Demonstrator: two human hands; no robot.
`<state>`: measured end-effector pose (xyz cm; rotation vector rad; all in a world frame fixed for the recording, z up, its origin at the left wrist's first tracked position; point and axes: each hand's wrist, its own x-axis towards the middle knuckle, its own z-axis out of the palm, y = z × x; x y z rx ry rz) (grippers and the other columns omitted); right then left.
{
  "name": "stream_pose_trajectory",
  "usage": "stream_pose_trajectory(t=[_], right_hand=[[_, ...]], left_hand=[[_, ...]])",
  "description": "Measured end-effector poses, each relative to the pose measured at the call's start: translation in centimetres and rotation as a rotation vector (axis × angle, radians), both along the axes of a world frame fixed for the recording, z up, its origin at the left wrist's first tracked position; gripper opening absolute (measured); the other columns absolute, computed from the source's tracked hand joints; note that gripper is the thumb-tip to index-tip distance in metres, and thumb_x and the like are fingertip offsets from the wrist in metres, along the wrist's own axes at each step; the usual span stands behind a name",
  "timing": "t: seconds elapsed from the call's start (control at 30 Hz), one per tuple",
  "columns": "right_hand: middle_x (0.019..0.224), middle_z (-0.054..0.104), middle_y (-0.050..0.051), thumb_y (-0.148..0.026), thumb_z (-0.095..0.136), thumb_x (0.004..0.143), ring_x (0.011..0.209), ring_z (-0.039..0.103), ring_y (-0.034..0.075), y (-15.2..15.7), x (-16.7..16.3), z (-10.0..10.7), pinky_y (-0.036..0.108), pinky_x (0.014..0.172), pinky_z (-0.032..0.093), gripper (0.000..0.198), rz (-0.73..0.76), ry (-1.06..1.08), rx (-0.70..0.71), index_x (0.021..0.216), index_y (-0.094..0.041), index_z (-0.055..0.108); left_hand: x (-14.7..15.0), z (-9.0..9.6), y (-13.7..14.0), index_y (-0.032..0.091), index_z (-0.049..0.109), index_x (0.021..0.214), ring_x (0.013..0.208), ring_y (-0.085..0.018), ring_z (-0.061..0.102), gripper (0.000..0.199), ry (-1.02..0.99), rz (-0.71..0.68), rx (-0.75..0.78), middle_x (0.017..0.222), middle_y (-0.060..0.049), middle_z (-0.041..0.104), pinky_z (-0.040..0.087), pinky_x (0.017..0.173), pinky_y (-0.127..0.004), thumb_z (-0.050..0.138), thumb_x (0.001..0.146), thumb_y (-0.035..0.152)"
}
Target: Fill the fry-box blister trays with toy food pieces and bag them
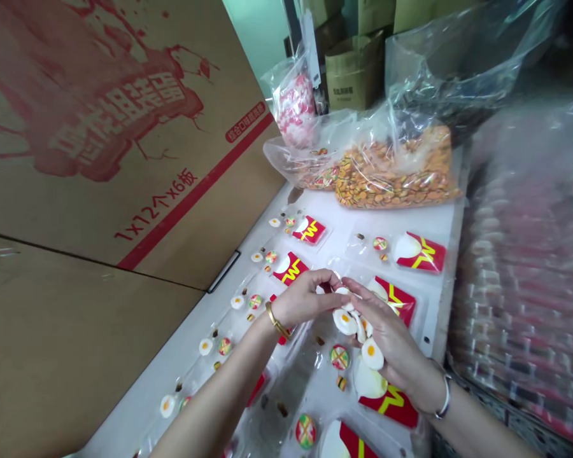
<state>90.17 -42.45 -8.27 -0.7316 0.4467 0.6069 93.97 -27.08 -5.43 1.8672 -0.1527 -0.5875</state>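
Note:
My right hand (pixel 389 334) is cupped around several small fried-egg pieces (pixel 372 353), white with a yellow-orange yolk. Some of them hang past its fingers. My left hand (pixel 308 298), with a gold bracelet, meets it fingertip to fingertip, its thumb and forefinger pinching at a white egg piece between the hands. Beneath lie clear plastic trays holding red and white fries-pocket shapes (pixel 401 299) with yellow zigzags, round pizza-like pieces (pixel 339 357) and tiny burger-like pieces (pixel 341 383). In the left row, trays also hold egg pieces (pixel 205 346).
A large cardboard carton (pixel 124 159) stands along the left. At the table's far end are a clear bag of orange pieces (pixel 391 178) and a bag of pink and white pieces (pixel 296 111). Stacked clear trays (pixel 525 286), blurred, fill the right.

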Motion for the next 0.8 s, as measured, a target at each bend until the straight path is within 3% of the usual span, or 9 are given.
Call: stream_pose_trajectory(t=[0.1,0.23,0.37,0.5,0.57,0.63,0.7,0.8], right_hand=[[0.078,0.063,0.001,-0.039,0.077,0.071,0.055,0.050,0.009,-0.4,-0.1,-0.1,0.016,0.042,0.038,0.037,-0.044,-0.029,0.043,0.100,-0.022,0.062],[0.078,0.065,0.004,-0.046,0.068,0.080,0.051,0.047,0.008,-1.5,0.1,-0.4,0.017,0.040,0.032,0.033,-0.057,-0.039,0.127,0.096,-0.019,0.062],[0.082,0.066,0.004,-0.044,0.067,0.080,0.054,0.049,0.010,-2.9,0.4,-0.7,0.017,0.041,0.033,0.032,-0.076,-0.004,0.148,0.101,-0.020,0.063],[0.083,0.067,0.005,-0.037,0.068,0.078,0.057,0.051,0.011,-4.0,0.6,-1.0,0.017,0.043,0.035,0.029,-0.114,0.016,0.133,0.101,-0.020,0.063],[0.083,0.067,0.005,-0.030,0.068,0.077,0.055,0.049,0.010,-4.3,0.5,-0.9,0.017,0.043,0.034,0.028,-0.121,-0.007,0.123,0.102,-0.021,0.061],[0.087,0.067,0.004,-0.023,0.069,0.074,0.053,0.047,0.009,-4.6,0.4,-0.5,0.017,0.044,0.034,0.035,-0.110,-0.039,0.105,0.107,-0.022,0.058],[0.091,0.067,0.004,-0.020,0.072,0.071,0.054,0.047,0.008,-4.8,0.3,0.0,0.017,0.045,0.036,0.044,-0.110,-0.063,0.073,0.112,-0.023,0.056],[0.088,0.066,0.003,-0.022,0.076,0.069,0.057,0.049,0.009,-4.7,-0.2,0.5,0.017,0.048,0.039,0.046,-0.149,-0.076,0.027,0.110,-0.022,0.056]], left_hand=[[0.8,-1.1,-0.9,0.015,0.056,0.077,0.061,-0.009,0.053,0.021,-0.009,0.164,-0.093,0.069,0.000,0.059,0.041,0.057,-0.021,0.065,0.077,0.034],[6.0,-3.4,-1.8,0.016,0.052,0.081,0.056,-0.009,0.053,0.017,-0.140,0.413,-0.123,0.063,0.004,0.055,0.039,0.055,-0.020,0.066,0.073,0.021],[10.1,-5.8,-3.6,0.017,0.052,0.073,0.051,-0.008,0.046,0.013,-0.184,0.473,0.076,0.057,0.005,0.051,0.034,0.051,-0.020,0.064,0.070,0.017],[10.6,-6.9,-5.4,0.018,0.054,0.070,0.060,-0.014,0.052,0.011,-0.319,0.430,0.442,0.063,0.001,0.055,0.037,0.058,-0.025,0.065,0.071,0.022],[10.0,-6.6,-6.0,0.019,0.056,0.075,0.067,-0.018,0.054,0.012,-0.440,0.400,0.632,0.065,-0.001,0.056,0.039,0.065,-0.029,0.064,0.075,0.027],[9.0,-5.5,-6.2,0.019,0.057,0.085,0.074,-0.021,0.055,0.018,-0.563,0.367,0.720,0.070,-0.003,0.057,0.039,0.071,-0.032,0.063,0.078,0.034],[7.3,-3.9,-6.2,0.019,0.056,0.089,0.077,-0.020,0.055,0.025,-0.604,0.332,0.660,0.077,-0.004,0.058,0.040,0.073,-0.032,0.058,0.082,0.043],[3.3,-1.2,-5.8,0.019,0.055,0.079,0.067,-0.015,0.052,0.037,-0.355,0.201,0.391,0.072,-0.002,0.056,0.040,0.063,-0.027,0.047,0.088,0.053]])
